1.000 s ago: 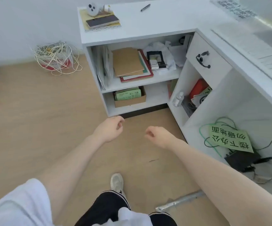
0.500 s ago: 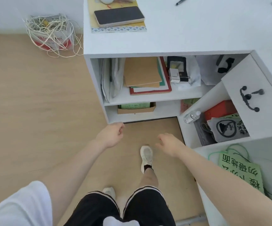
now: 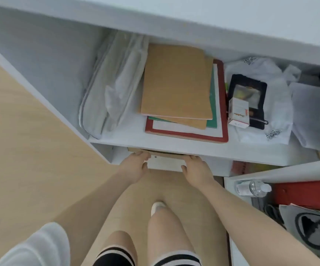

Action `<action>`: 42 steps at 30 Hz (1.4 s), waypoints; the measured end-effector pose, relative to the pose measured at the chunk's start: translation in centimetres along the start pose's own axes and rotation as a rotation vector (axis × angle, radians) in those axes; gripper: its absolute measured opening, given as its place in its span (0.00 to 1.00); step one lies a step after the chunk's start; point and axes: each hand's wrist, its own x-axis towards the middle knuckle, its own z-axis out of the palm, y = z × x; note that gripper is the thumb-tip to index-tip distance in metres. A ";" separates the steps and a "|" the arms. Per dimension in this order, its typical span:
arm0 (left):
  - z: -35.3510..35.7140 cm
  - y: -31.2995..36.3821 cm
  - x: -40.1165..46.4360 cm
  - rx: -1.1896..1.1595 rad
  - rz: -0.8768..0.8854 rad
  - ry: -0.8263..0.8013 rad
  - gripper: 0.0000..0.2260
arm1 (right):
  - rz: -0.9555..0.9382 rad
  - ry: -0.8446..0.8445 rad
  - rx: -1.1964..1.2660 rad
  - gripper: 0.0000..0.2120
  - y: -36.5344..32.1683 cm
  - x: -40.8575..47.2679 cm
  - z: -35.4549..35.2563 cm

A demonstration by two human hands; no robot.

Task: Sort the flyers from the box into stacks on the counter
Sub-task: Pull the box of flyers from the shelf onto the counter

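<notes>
While both hands, left hand (image 3: 134, 167) and right hand (image 3: 195, 167), seem clamped on the box (image 3: 165, 158) ends under the shelf (image 3: 193, 148), it needs sliding out, then lifting to the counter (image 3: 232, 20).

The box (image 3: 164, 154) sits on the bottom shelf, mostly tucked under the upper shelf (image 3: 193, 148). Left hand (image 3: 134, 167) is on its left end, right hand (image 3: 195, 169) on its right. A stack of folders (image 3: 178, 83) lies on the upper shelf right above, with a bottle (image 3: 253, 188) off to the right.
</notes>
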 end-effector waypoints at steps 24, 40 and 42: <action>13.5 -10.2 10.8 0.581 0.355 0.583 0.22 | -0.118 0.402 -0.126 0.13 4.4 11.7 17.0; 13.1 -8.1 15.5 0.598 0.368 0.519 0.17 | -0.028 0.657 -0.002 0.07 5.6 12.4 17.2; 13.8 -7.5 14.4 0.615 0.438 0.478 0.19 | -0.046 0.616 -0.014 0.04 6.7 11.5 17.2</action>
